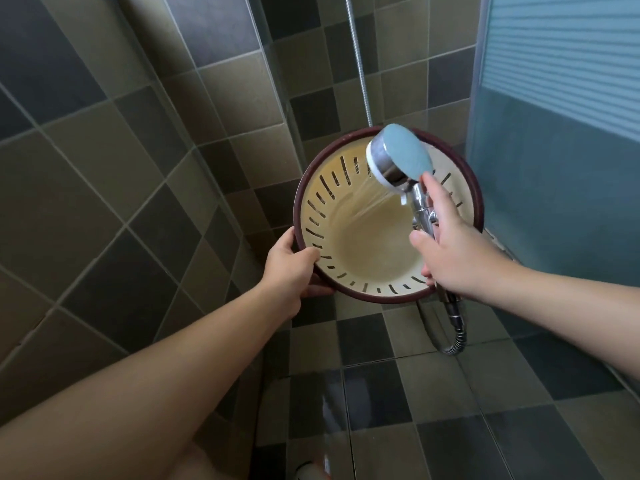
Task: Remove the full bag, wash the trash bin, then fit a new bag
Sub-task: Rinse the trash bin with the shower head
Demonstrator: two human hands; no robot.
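The full bag is already out, and the wash is judged to be in mid-rinse: the trash bin (367, 244), cream inside with slotted walls and a dark red rim, is held tilted above the tiled shower floor (433, 393) while water is sprayed into it (no new bag is seen yet, so fitting remains). The rim is gripped by the left hand (291, 268), thumb curled over the edge. The shower head (401, 161) is grasped at its chrome handle by the right hand (450, 244)

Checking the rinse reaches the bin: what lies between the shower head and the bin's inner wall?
Only spray: in the head view, water streams run from the shower head onto the trash bin wall.
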